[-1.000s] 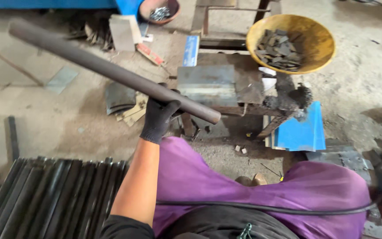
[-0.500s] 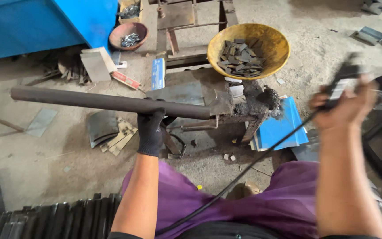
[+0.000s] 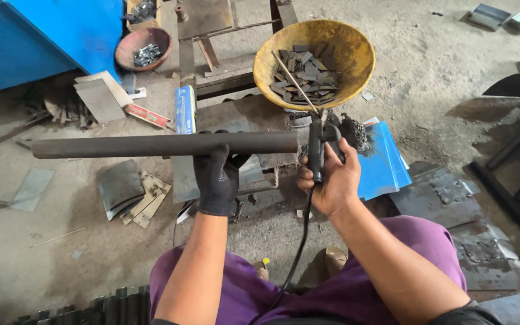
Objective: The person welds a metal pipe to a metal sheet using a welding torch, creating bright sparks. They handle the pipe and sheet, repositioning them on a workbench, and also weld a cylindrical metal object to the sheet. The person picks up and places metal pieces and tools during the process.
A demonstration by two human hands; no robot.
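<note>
My left hand (image 3: 218, 176), in a black glove, grips a long dark metal pipe (image 3: 121, 145) held level above the floor, its right end just left of my other hand. My bare right hand (image 3: 331, 180) is closed on a black welding electrode holder (image 3: 316, 147) whose thin rod (image 3: 295, 82) points up and left over a yellow bowl (image 3: 356, 51) of small metal pieces. The holder's black cable (image 3: 296, 253) runs down between my knees. A small metal work stand (image 3: 236, 171) sits under the pipe, mostly hidden by my hands.
A blue metal cabinet (image 3: 43, 36) stands at top left, with a brown bowl of small parts (image 3: 142, 48) beside it. Blue sheet pieces (image 3: 386, 159), grey plates (image 3: 443, 195) and scrap (image 3: 130, 192) lie around. Dark pipes (image 3: 109, 307) are stacked at the bottom left.
My right hand has come in from the far right and now holds the electrode holder close to the pipe's right end. The pipe has swung level and shifted right.
</note>
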